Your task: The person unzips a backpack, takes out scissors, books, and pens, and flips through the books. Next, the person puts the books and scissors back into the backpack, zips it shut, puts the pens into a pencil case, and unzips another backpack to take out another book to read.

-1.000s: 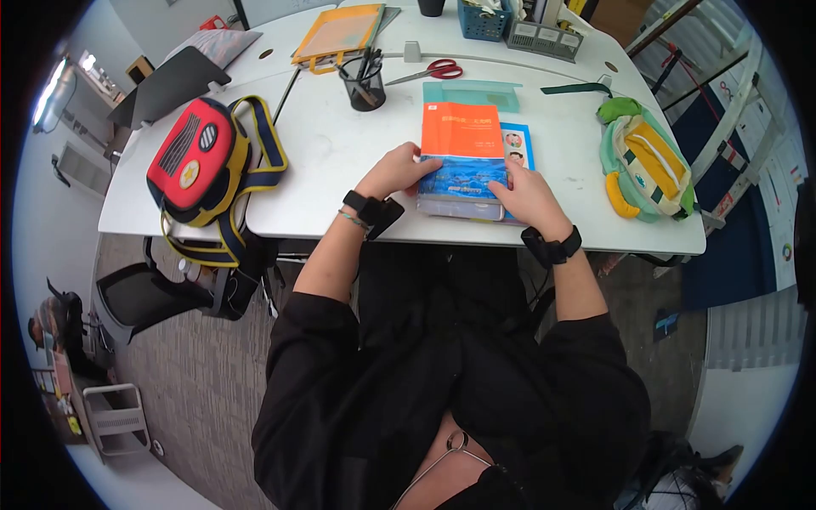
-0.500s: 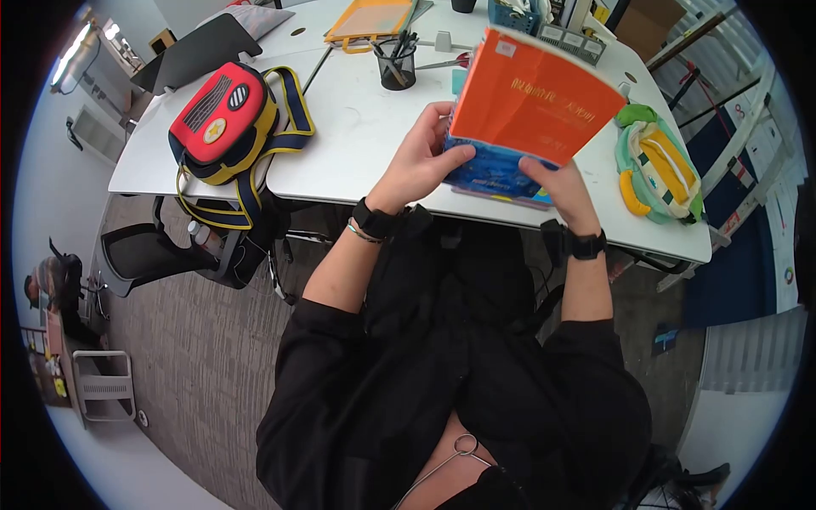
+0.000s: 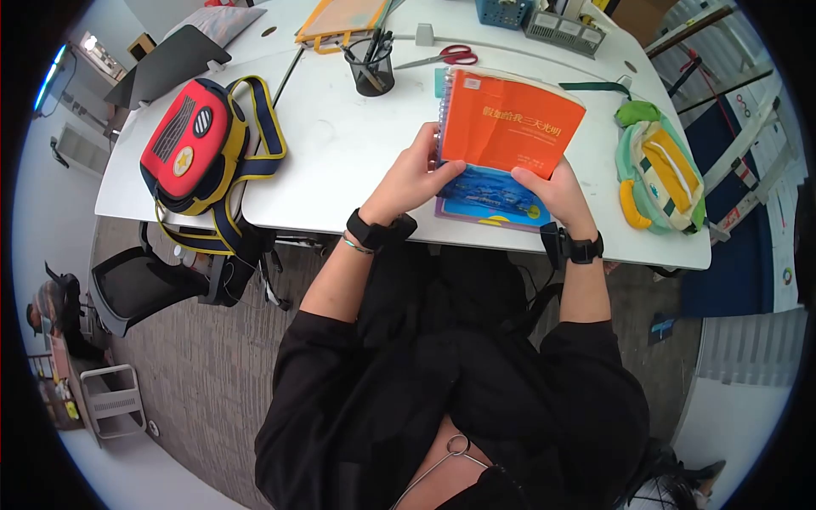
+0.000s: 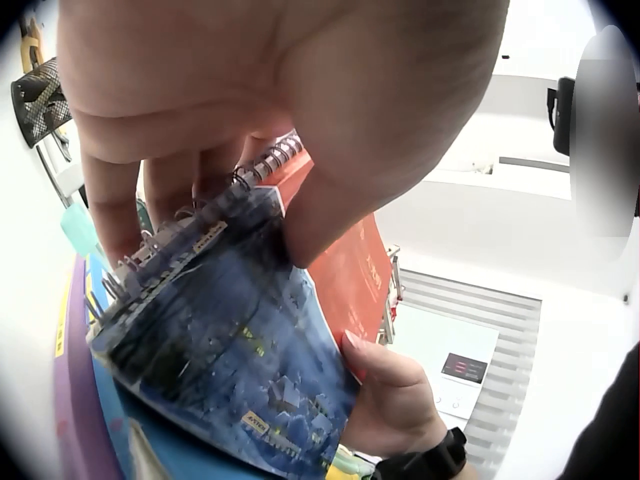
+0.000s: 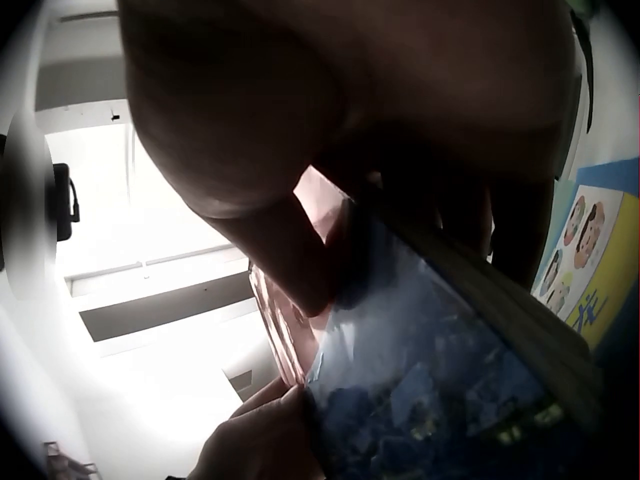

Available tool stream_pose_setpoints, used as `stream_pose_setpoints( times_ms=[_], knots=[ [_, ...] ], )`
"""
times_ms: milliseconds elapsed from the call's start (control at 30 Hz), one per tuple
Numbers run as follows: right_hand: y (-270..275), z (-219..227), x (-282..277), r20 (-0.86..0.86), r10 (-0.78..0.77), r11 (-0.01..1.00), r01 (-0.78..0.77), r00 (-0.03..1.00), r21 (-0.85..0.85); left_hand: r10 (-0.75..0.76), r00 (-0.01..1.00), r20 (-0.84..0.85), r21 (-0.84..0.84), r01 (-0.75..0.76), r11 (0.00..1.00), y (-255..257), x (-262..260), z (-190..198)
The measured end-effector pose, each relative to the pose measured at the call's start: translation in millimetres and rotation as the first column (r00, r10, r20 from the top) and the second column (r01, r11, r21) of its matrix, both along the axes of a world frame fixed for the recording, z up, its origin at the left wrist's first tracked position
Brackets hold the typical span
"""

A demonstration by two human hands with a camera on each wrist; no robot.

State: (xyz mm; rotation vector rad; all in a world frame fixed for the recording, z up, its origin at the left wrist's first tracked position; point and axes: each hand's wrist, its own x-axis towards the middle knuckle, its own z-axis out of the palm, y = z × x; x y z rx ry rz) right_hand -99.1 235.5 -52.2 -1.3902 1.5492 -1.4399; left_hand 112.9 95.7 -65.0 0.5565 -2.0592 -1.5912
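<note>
Between both hands, a book point(image 3: 510, 127) with an orange upper cover and a blue painted lower part is raised and tilted over the table's front edge. Wire spiral binding point(image 4: 262, 165) runs along its left side. My left hand point(image 3: 414, 177) grips that side, thumb on the front and fingers behind. The right hand point(image 3: 557, 195) holds the opposite side, its thumb also on the cover. Page edges point(image 5: 500, 280) show in the right wrist view. Beneath lies a bright blue book point(image 3: 497, 212) with a purple edge; the raised book hides most of it.
On the left is a red backpack point(image 3: 191, 153) with navy-yellow straps; a green and yellow bag point(image 3: 663, 174) lies on the right. Behind stand a mesh pen cup point(image 3: 371, 76), red-handled scissors point(image 3: 457, 55) and a grey basket point(image 3: 565, 34). A chair point(image 3: 144, 280) stands at the left.
Both hands have lifted the orange-and-blue book off the pile and tilted it up, uncovering part of the blue book beneath. Over the last half second it has come down slightly and leaned back.
</note>
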Motion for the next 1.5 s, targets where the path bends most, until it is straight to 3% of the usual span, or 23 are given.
stream_pose_setpoints(
  times_ms=[167,300,367,467,500,533,567,633,700,767,833,867,900,967,1000,1033,1067,1100,1167,1300,1367,1433,1500],
  knots=[
    [-1.7,27.3,12.7,-0.151,0.096,0.98,-0.067,0.984,0.188,0.084,0.984,-0.155,0.092,-0.071,0.993,10.6,33.9,9.1],
    [3.7,32.2,-15.2,-0.313,0.154,0.948,-0.052,0.937,0.313,0.355,0.919,-0.174,0.217,-0.316,0.924,-22.0,109.7,11.5],
    [5.9,21.2,-31.4,-0.337,0.072,0.96,0.026,0.939,0.279,0.468,0.875,-0.126,0.25,-0.428,0.868,-49.8,145.0,-0.4],
    [7.5,14.2,-48.7,-0.518,-0.105,0.887,0.316,0.849,0.337,0.498,0.855,0.145,0.004,-0.504,0.864,-100.0,194.2,-24.1],
    [8.8,10.2,-51.4,-0.515,-0.109,0.885,0.318,0.85,0.339,0.494,0.857,0.149,0.003,-0.5,0.866,-110.8,201.8,-28.6],
    [8.8,5.1,-53.7,-0.515,-0.088,0.866,0.321,0.853,0.383,0.535,0.756,0.377,-0.246,-0.475,0.845,-117.0,204.1,-27.1],
    [8.5,2.9,-54.1,-0.513,-0.068,0.845,0.323,0.856,0.427,0.594,0.585,0.552,-0.471,-0.369,0.802,-120.7,205.4,-26.5],
    [6.6,6.3,-45.1,-0.505,-0.03,0.824,0.307,0.863,0.475,0.611,0.574,0.545,-0.502,-0.36,0.786,-119.7,200.4,-20.8],
    [7.0,5.4,-39.5,-0.495,0.004,0.797,0.296,0.869,0.527,0.813,0.304,0.496,-0.848,-0.03,0.529,-103.9,184.9,-6.8],
    [6.9,-2.6,-40.2,-0.508,0.0,0.832,0.282,0.862,0.478,0.831,0.331,0.447,-0.882,0.008,0.471,-81.5,159.4,14.3],
    [6.8,-4.3,-42.8,-0.478,-0.031,0.833,0.286,0.878,0.473,0.682,0.656,0.323,-0.859,-0.098,0.502,-64.8,135.3,27.2],
    [7.3,-4.6,-43.0,-0.445,-0.053,0.835,0.284,0.894,0.472,0.681,0.658,0.322,-0.859,-0.099,0.502,-52.8,121.9,35.8],
    [7.8,-3.6,-43.3,-0.448,-0.054,0.835,0.286,0.893,0.47,0.58,0.718,0.385,-0.805,-0.046,0.592,-39.9,107.0,44.8],
    [7.5,-0.8,-44.0,-0.056,-0.163,0.871,0.17,0.985,0.461,0.373,0.809,0.454,-0.697,0.062,0.714,-16.8,78.1,51.8],
    [5.8,2.4,-42.5,-0.061,-0.16,0.872,0.17,0.985,0.459,0.273,0.842,0.465,-0.652,0.117,0.75,-6.9,64.1,53.5],
    [3.4,7.4,-38.5,0.202,-0.153,0.931,0.073,0.967,0.357,0.182,0.87,0.458,-0.626,0.17,0.761,3.3,50.1,59.3],
    [0.8,12.0,-34.4,0.452,-0.11,0.974,0.004,0.885,0.228,0.089,0.903,0.421,-0.611,0.21,0.763,7.5,38.6,57.0],
    [-2.8,16.9,-31.1,0.452,-0.107,0.974,0.003,0.886,0.226,0.091,0.903,0.42,-0.613,0.208,0.762,9.2,25.2,58.8],
    [-12.0,26.2,-27.8,0.687,-0.018,0.974,-0.142,0.726,0.176,-0.076,0.92,0.385,-0.451,0.26,0.854,6.5,-2.5,66.8],
    [-26.9,31.6,-31.0,0.666,0.078,0.956,-0.245,0.742,0.161,-0.056,0.923,0.38,-0.424,0.228,0.876,-9.5,-40.4,78.3],
    [-36.4,49.7,-24.8,0.67,0.224,0.959,-0.284,0.707,-0.021,-0.09,0.955,0.283,-0.431,0.21,0.877,-17.0,-51.0,85.4],
    [-46.1,64.7,-21.9,0.637,0.239,0.96,-0.277,0.733,-0.042,-0.059,0.954,0.293,-0.387,0.175,0.906,-18.8,-55.3,101.6],
    [-56.0,81.4,-14.7,0.305,0.262,0.965,-0.239,0.916,-0.109,-0.059,0.994,0.097,-0.471,0.098,0.877,-22.0,-58.7,107.7]
  ],
)
